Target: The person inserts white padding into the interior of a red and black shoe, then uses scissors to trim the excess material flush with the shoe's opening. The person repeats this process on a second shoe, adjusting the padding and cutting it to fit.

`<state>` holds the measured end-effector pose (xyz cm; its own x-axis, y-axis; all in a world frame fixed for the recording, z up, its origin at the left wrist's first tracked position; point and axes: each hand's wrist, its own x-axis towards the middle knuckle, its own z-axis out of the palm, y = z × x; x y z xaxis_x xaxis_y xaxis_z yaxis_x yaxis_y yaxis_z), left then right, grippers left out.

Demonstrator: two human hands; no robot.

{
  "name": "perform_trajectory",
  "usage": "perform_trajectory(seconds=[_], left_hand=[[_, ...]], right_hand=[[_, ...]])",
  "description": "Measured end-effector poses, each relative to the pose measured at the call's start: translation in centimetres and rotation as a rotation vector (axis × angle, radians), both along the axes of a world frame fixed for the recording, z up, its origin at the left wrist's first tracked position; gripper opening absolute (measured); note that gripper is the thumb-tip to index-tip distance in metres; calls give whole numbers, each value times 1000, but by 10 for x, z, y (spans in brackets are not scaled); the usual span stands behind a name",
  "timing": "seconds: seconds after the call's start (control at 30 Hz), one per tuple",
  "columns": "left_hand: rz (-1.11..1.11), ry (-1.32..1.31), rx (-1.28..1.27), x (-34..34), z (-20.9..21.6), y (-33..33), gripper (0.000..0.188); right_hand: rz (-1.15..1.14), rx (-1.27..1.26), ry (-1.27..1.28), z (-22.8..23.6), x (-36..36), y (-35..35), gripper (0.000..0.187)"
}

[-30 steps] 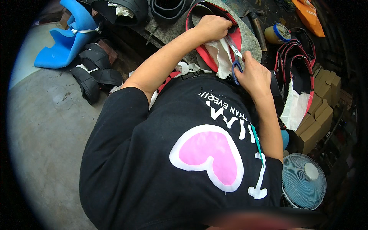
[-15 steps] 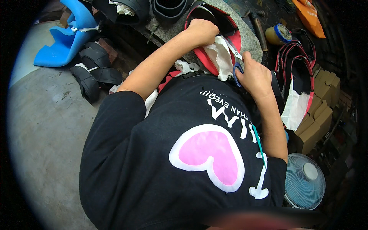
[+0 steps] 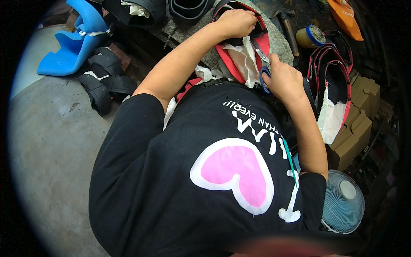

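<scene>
A curved red and black padded fabric piece (image 3: 264,41), with a loose white cloth lining (image 3: 245,58), rests on a speckled grey slab against my front. My left hand (image 3: 237,23) reaches over its far part, fingers curled down at the black inner side; the fingertips are partly hidden. My right hand (image 3: 284,79) is closed round the blue handles of a pair of scissors (image 3: 265,68). The metal blades point away from me, along the right side of the white lining, inside the red edge.
Several similar red-edged pieces (image 3: 349,77) hang at the right above cardboard boxes (image 3: 353,137). A hammer (image 3: 289,34) and a yellowish tub (image 3: 309,37) lie beyond the slab (image 3: 280,53). Black padded pieces (image 3: 96,92) and blue foam (image 3: 64,53) are left; a fan (image 3: 344,201) stands lower right.
My left hand has shifted right and slightly away along the piece, its fingers less balled up. The scissors have turned, and more of the blades shows. The white lining hangs differently.
</scene>
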<state>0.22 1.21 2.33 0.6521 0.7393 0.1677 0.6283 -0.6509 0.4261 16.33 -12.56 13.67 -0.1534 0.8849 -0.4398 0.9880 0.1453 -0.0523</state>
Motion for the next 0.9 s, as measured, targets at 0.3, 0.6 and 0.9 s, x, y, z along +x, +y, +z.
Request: perform_trajectory(seconds=[0.3, 0.6, 0.9], left_hand=[[-15, 165, 55, 10, 4, -9, 20], [-15, -15, -106, 11, -12, 3, 21], [13, -125, -212, 9, -35, 20, 20]], right_hand=[[-76, -16, 29, 4, 0, 4, 40], [2, 58, -59, -3, -6, 7, 36], [-22, 135, 20, -27, 13, 12, 38]])
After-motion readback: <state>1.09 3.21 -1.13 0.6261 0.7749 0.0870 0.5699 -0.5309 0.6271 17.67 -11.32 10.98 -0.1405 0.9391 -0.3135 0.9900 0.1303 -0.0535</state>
